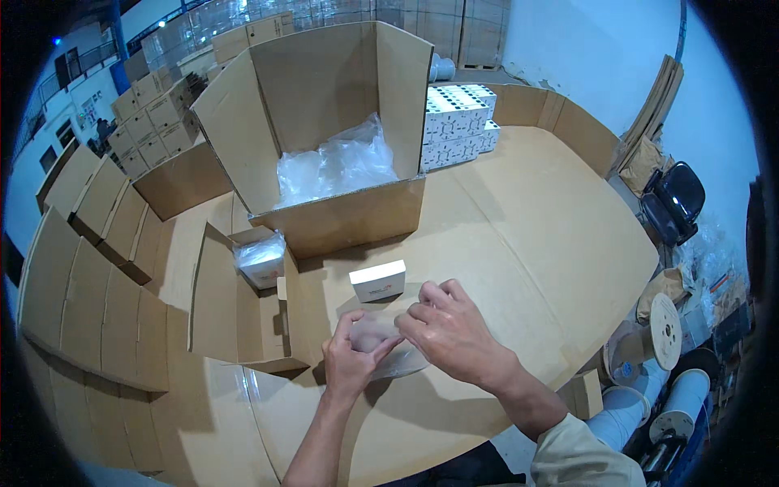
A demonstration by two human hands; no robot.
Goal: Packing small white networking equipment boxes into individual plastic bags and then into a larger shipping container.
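A broad work surface covered in flat brown cardboard sheets point(519, 227) spreads out under and beyond the fingers. Past the fingertips, at the far side, a pale white wall point(584, 40) rises, with flattened cardboard sheets point(653, 109) leaning against it to the right. Far off to the upper left of the fingers, stacks of closed brown cartons point(150, 122) fill a lit warehouse hall. To the right of the fingers, off the surface's edge, stand a dark chair point(673, 199) and, lower down, white cable spools point(661, 333) on the floor.
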